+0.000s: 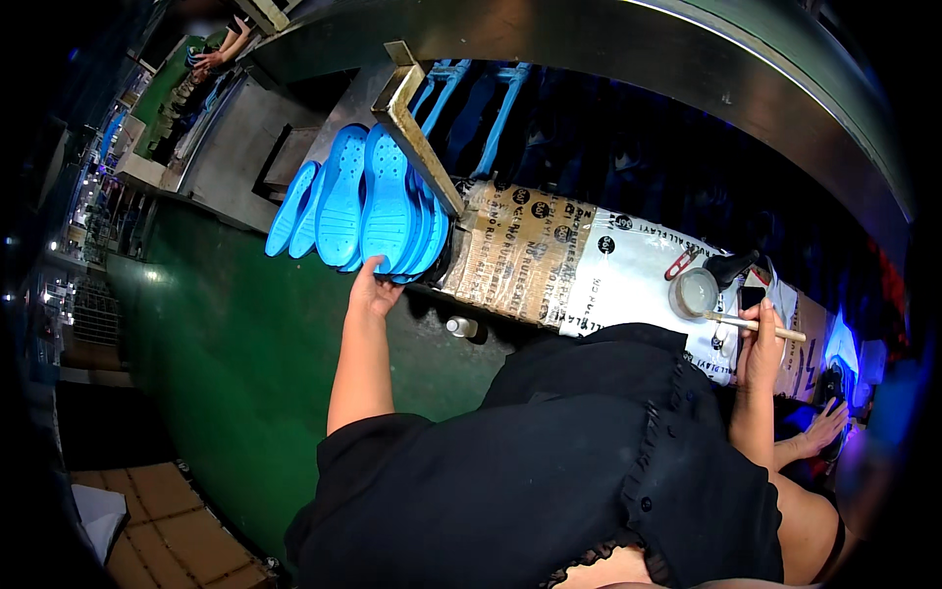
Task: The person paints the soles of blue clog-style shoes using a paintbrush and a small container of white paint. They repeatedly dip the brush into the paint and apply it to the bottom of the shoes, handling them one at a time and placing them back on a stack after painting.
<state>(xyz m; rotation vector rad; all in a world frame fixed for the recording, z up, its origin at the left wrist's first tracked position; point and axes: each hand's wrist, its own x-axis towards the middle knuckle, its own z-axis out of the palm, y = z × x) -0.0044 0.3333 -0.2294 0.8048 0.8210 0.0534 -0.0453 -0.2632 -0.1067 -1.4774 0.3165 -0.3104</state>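
Head view, left hand point(374, 291) open under five blue soles point(365, 201), right hand point(760, 344) gripping one brush point(756, 326)

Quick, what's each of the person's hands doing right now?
Left hand: reaching up, fingers on the row of blue shoe soles; whether it grips one cannot be told.
Right hand: closed on a wooden-handled brush, beside a small round container.

A long grey metal machine housing point(687, 59) curves overhead in dim light. Beneath it runs a worktop point(628, 265) covered with taped cardboard and white plastic sheet. A green floor point(226, 363) spreads to the left, giving way to brown tiles point(167, 520) at the lower corner. Far left, small lights point(59, 245) glint among shelving.
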